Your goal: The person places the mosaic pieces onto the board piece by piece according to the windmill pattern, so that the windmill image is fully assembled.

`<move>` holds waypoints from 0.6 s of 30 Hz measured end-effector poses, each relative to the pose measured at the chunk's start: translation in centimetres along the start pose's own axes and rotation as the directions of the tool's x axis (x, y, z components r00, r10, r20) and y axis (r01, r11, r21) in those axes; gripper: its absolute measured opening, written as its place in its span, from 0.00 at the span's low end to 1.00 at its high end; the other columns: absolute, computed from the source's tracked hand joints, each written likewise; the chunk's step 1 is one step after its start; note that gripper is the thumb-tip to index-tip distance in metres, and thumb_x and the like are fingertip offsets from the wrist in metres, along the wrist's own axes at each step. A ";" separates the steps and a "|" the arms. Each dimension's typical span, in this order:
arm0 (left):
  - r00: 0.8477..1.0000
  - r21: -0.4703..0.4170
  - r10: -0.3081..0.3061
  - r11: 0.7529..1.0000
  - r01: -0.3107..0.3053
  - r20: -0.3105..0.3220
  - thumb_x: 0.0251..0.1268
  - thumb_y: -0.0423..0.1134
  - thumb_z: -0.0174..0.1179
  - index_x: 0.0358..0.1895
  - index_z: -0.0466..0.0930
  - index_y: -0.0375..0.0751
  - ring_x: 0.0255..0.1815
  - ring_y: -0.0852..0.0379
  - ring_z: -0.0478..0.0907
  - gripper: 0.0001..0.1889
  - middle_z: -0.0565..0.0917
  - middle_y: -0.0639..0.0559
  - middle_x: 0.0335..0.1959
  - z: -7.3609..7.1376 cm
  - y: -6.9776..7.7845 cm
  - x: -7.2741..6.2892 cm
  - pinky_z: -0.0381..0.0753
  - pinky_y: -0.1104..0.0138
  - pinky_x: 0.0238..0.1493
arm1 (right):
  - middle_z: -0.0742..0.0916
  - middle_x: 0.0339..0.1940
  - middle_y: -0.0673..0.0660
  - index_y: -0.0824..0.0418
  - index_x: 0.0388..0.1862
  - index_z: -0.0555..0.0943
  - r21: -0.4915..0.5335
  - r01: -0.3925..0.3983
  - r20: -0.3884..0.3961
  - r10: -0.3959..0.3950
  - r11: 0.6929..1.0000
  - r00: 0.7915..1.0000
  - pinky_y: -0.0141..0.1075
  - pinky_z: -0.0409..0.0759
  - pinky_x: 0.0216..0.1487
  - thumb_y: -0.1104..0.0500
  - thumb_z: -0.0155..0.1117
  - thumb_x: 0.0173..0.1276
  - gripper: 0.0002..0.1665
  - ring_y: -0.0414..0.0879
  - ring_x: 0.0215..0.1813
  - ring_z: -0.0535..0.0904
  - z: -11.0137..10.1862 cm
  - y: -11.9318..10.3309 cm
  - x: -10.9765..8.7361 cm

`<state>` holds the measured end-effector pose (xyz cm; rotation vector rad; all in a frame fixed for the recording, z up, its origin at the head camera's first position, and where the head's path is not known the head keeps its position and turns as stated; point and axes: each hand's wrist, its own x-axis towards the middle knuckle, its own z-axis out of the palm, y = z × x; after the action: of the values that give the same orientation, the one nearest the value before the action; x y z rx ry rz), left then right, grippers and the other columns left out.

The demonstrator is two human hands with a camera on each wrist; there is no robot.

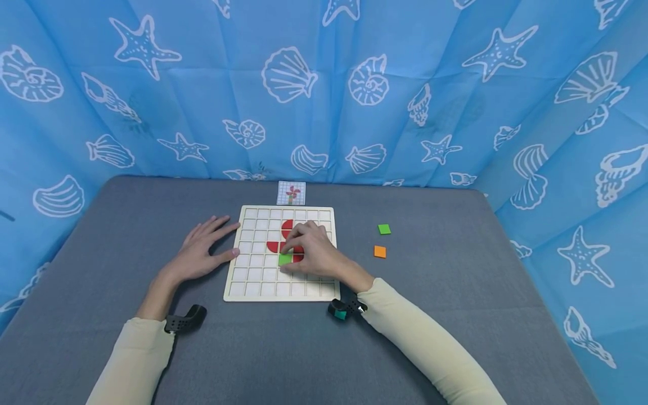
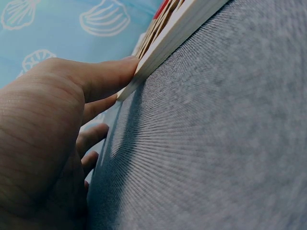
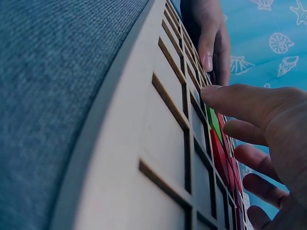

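Note:
A light wooden grid board lies on the table and bears several red quarter-round tiles near its middle. Among them a green square tile sits in one cell. My right hand is over the board, thumb and index fingertips at opposite sides of that green tile, the other fingers loosely bent. In the right wrist view the green tile lies level with the grid, beside red tiles. My left hand has its fingers spread, with thumb and index fingertips touching the board's left edge.
A small card showing a red and green pinwheel pattern on a grid lies behind the board. Right of the board are a loose green square tile and an orange square tile. A blue shell-print curtain hangs behind the grey table.

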<state>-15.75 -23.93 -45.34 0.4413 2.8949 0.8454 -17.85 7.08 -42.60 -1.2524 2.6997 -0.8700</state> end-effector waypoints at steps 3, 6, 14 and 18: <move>1.000 0.001 -0.001 1.000 0.001 0.002 0.71 0.59 0.60 0.79 0.63 0.46 0.82 0.34 0.40 0.39 0.55 0.35 0.80 0.0 0.0 0.0 0.35 0.37 0.76 | 0.82 0.49 0.52 0.54 0.43 0.92 0.014 -0.008 0.005 0.008 1.000 1.000 0.48 0.65 0.49 0.49 0.82 0.57 0.17 0.48 0.51 0.70 -0.1 -0.1 -0.1; 1.000 0.004 -0.002 1.000 0.002 0.002 0.71 0.60 0.60 0.79 0.63 0.46 0.82 0.34 0.40 0.39 0.55 0.35 0.81 -0.1 0.0 0.1 0.35 0.37 0.76 | 0.82 0.49 0.52 0.54 0.43 0.92 0.024 -0.021 0.004 0.021 0.999 1.000 0.48 0.65 0.51 0.49 0.82 0.57 0.17 0.48 0.53 0.70 -0.2 -0.2 -0.3; 1.000 0.008 -0.013 1.000 0.013 0.006 0.71 0.60 0.60 0.79 0.63 0.46 0.82 0.33 0.40 0.39 0.54 0.35 0.81 -0.1 0.1 0.2 0.34 0.38 0.76 | 0.83 0.48 0.52 0.56 0.42 0.92 0.061 -0.016 -0.071 0.020 0.998 0.997 0.51 0.66 0.55 0.52 0.84 0.55 0.17 0.49 0.54 0.71 -0.8 -0.2 -1.2; 1.000 0.009 -0.016 1.000 0.016 0.006 0.71 0.60 0.60 0.79 0.63 0.46 0.82 0.33 0.40 0.39 0.54 0.35 0.81 0.0 0.0 0.2 0.34 0.38 0.76 | 0.83 0.48 0.52 0.58 0.41 0.92 0.095 -0.020 -0.099 0.029 0.995 0.995 0.52 0.64 0.55 0.53 0.83 0.55 0.16 0.49 0.54 0.70 -1.3 0.0 -1.9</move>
<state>-15.96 -23.85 -45.34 0.4199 2.8942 0.8272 -16.89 9.01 -41.85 -1.1852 2.7068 -1.0711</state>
